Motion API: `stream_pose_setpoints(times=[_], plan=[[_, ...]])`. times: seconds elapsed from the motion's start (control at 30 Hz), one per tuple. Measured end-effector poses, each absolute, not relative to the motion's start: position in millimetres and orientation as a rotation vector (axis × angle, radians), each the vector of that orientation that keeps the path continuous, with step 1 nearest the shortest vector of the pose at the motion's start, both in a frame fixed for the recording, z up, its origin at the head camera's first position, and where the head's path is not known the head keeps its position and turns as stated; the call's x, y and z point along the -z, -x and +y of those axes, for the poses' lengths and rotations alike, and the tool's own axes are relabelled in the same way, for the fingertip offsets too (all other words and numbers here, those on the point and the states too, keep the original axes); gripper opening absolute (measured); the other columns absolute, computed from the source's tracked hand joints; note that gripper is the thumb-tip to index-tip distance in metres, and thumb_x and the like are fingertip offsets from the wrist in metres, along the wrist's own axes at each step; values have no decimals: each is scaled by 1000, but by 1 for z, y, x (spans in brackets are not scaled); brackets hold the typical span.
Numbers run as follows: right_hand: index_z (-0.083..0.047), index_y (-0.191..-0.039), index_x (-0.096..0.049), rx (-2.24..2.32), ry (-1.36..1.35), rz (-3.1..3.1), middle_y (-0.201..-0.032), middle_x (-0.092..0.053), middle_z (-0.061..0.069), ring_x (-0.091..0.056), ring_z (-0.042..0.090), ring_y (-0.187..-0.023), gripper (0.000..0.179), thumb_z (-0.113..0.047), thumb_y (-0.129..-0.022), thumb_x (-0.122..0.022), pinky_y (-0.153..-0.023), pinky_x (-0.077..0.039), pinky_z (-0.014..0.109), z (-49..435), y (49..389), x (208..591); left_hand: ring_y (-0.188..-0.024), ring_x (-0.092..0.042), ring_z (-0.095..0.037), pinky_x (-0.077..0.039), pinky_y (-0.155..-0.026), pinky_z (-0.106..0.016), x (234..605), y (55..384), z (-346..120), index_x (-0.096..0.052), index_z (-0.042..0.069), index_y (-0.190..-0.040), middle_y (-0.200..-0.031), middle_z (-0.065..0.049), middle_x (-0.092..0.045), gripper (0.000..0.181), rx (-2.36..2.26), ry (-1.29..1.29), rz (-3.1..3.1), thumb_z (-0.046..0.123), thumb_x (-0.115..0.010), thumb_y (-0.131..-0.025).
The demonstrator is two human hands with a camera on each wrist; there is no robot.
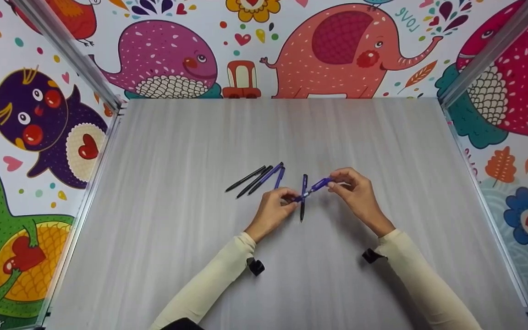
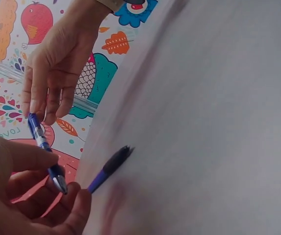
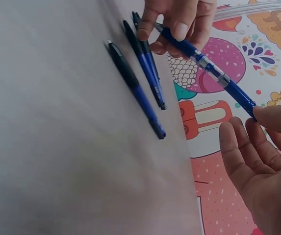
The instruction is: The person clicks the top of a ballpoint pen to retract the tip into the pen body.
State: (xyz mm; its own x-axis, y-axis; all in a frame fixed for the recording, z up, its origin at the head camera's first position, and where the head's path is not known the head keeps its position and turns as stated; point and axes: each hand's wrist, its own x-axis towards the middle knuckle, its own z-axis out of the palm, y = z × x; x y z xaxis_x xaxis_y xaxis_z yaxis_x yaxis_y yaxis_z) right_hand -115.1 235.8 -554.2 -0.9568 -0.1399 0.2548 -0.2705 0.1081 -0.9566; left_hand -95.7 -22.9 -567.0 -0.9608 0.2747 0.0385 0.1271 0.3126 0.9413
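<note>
A blue pen with a silvery band around its middle (image 1: 321,184) is held slantwise between both hands, above the table. My left hand (image 1: 271,208) pinches its pointed end between thumb and fingers. At the clip end, my right hand (image 1: 358,195) grips it with thumb and fingertips; the right wrist view shows this pen (image 3: 216,72) stretched from one hand to the other. Below it lies a single blue pen with a black grip (image 1: 302,211), which it crosses in the head view. The left wrist view shows that pen's dark tip (image 2: 118,157) beyond my left fingers.
Several more pens, black ones (image 1: 245,178) and blue ones (image 1: 266,177), lie in a loose fan left of the hands. The grey table (image 1: 177,137) is bordered by metal rails (image 1: 484,201) and walls printed with cartoon animals (image 1: 337,50).
</note>
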Motion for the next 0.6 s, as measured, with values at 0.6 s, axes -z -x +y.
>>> stream_pose_setpoints(times=[0.6], plan=[[-2, -107, -81, -1817, -415, -2492, -104, -79, 13, -74, 19, -95, 20, 13, -94, -79, -83, -61, 22, 239, 87, 582, -101, -70, -24, -60, -90, -36, 591, 83, -49, -81, 3, -108, -106, -7, -78, 16, -1623, -645, 2690, -4, -82, -93]])
